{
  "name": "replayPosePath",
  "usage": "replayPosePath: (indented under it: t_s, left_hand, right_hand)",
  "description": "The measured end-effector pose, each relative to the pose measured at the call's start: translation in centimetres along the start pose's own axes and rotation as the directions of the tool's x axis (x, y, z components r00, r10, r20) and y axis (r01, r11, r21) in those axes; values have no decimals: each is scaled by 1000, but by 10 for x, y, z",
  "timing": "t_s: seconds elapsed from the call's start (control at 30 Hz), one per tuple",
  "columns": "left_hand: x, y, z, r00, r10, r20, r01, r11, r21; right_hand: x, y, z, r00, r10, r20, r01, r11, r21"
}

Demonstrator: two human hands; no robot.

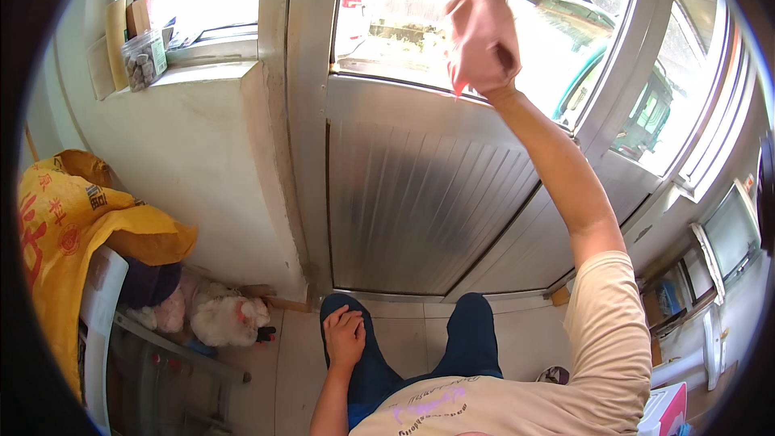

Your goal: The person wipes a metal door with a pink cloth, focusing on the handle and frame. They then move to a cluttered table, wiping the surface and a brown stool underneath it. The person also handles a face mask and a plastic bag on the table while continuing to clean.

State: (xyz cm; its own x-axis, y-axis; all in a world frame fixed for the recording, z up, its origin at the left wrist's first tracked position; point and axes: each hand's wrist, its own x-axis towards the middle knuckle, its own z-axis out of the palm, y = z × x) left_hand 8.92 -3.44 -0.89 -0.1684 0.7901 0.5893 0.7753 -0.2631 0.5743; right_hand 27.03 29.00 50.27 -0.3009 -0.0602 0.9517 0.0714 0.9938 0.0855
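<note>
My right hand (pixel 501 92) is raised to the upper part of an aluminium door. A pink cloth (pixel 481 36) covers most of the hand and hides its fingers. Behind the cloth is the door's glass pane (pixel 402 18); whether the cloth touches it I cannot tell. Below the pane lies a ribbed metal door panel (pixel 418 212). My left hand (pixel 345 336) rests on my left knee, on dark blue trousers (pixel 472 333), and holds nothing.
On the left sill (pixel 200 72) stands a clear plastic jar (pixel 144 63) of grey lumps. A yellow woven sack (pixel 66 242) and white plush toys (pixel 224 318) lie at left. Framed glass (pixel 729 233) leans at right. A pink-and-white box (pixel 663 409) sits at lower right.
</note>
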Motion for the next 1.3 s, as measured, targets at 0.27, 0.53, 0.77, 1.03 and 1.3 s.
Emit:
replayPosePath:
  t_s: [0.27,0.53,0.77,1.03,1.3]
  left_hand:
    - [17,28,-22,1000,-19,25,19,999,-31]
    - [23,29,-15,997,-15,70,10,998,66]
    - [28,30,-15,994,-31,102,21,994,103]
    - [24,25,-42,995,-69,70,69,998,-5]
    - [9,14,-48,994,-102,33,102,995,4]
  right_hand:
    - [-101,-28,-52,657,353,666,-733,91,674]
    - [-75,-79,14,739,332,586,-218,941,-258]
    - [-48,-66,123,823,-141,550,115,990,81]
    - [38,-60,198,910,36,413,-80,993,91]
    - [-74,-90,219,632,-197,750,436,890,-134]
